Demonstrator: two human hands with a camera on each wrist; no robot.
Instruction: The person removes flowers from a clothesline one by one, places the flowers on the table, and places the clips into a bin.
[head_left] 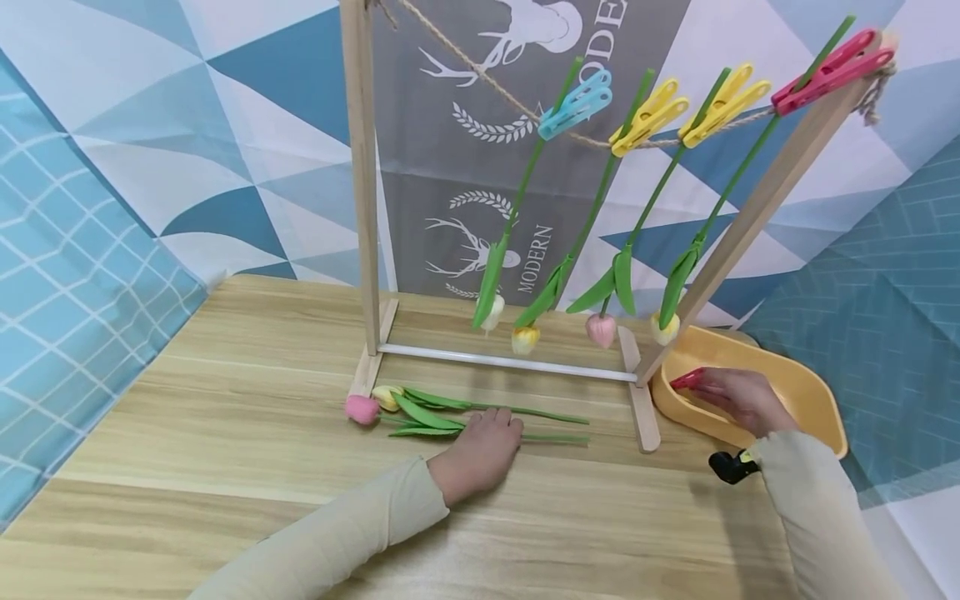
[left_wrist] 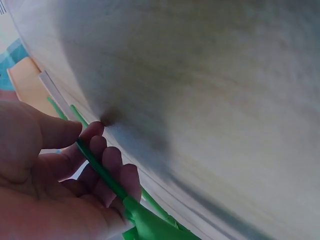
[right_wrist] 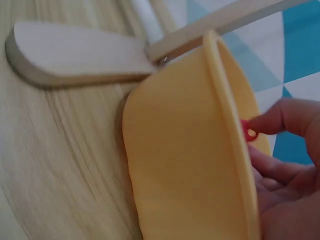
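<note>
On the table, my left hand [head_left: 483, 450] pinches the green stem [left_wrist: 102, 172] of a pink artificial tulip [head_left: 362, 409] between thumb and fingers. A yellow tulip [head_left: 388, 397] lies alongside, just beyond it, its stem roughly parallel. Over at the right, my right hand [head_left: 742, 396] reaches into a yellow-orange plastic basin [head_left: 813, 383]. There it pinches a red clothespin [head_left: 687, 379] between thumb and fingers, near the rim. The basin wall hides part of that clothespin in the right wrist view.
A wooden frame [head_left: 362, 183] carries a sagging twine line [head_left: 480, 71]. Several tulips hang from it head down, clipped by a blue clothespin [head_left: 576, 104], yellow ones [head_left: 648, 117] and a red one [head_left: 832, 73]. The frame's right foot [head_left: 641, 412] stands beside the basin.
</note>
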